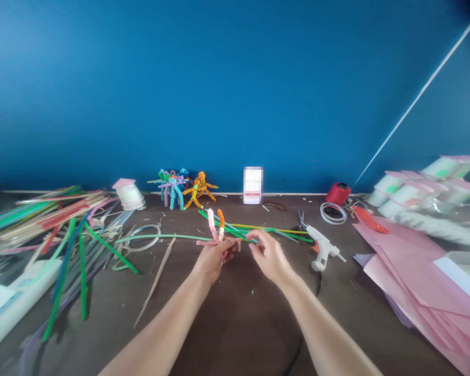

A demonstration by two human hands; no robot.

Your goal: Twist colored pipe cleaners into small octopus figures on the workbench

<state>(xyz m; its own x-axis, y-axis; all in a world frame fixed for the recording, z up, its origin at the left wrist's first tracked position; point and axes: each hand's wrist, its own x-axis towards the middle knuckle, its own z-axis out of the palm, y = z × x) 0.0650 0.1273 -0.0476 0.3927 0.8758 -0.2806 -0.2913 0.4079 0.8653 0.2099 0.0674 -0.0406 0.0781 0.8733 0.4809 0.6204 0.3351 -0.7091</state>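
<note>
My left hand (212, 258) is closed around a small pipe-cleaner figure (215, 228) with pink, white and orange fuzzy limbs that stick up above the fingers. My right hand (267, 253) pinches the end of a pipe cleaner (246, 237) that runs across to the figure. Both hands hover just above the dark tabletop (235, 308). Behind them lie loose green and yellow pipe cleaners (274, 230).
Finished pipe-cleaner figures (184, 189) stand by the blue wall. A white glue gun (323, 246) lies right of my hands, with scissors (301, 219), tape rings (332, 212) and a red spool (338, 194). Pink paper sheets (419, 282) and cups (423, 188) fill the right; straws and pipe cleaners (55, 224) the left.
</note>
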